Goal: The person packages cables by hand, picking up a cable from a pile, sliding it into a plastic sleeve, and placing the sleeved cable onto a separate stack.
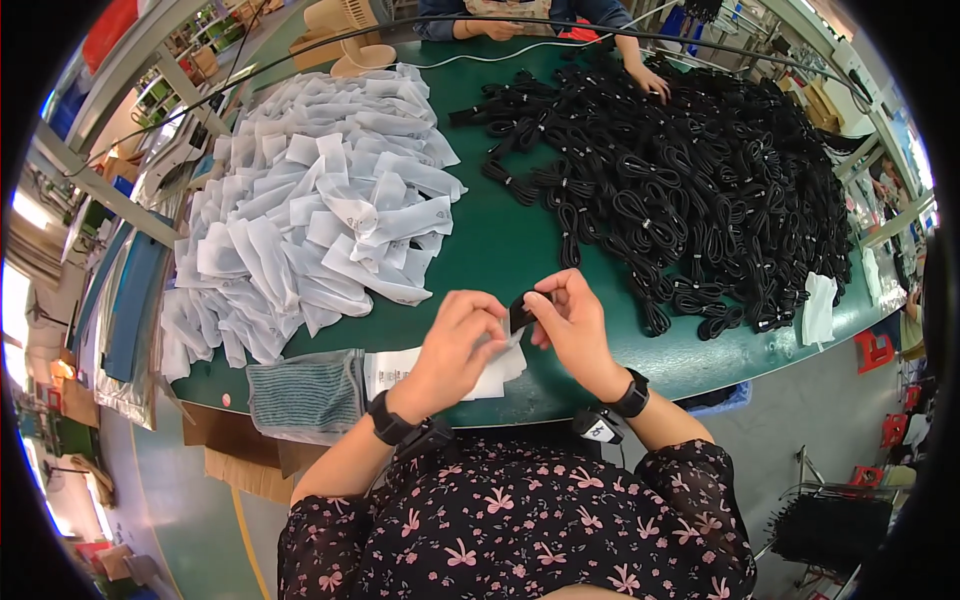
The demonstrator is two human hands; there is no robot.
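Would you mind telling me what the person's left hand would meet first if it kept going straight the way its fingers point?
Probably the right hand: the left hand points right, toward the small black piece both pinch.

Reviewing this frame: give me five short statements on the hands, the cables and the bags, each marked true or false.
1. Both hands hold a small black cable bundle. True.
2. The heap of white bags lies to the person's right. False: it lies to the left; the black cable pile is on the right.
3. The left hand also touches a white bag. True.
4. The table is red. False: it is green.
5. The right hand is empty. False: it pinches the bundle.
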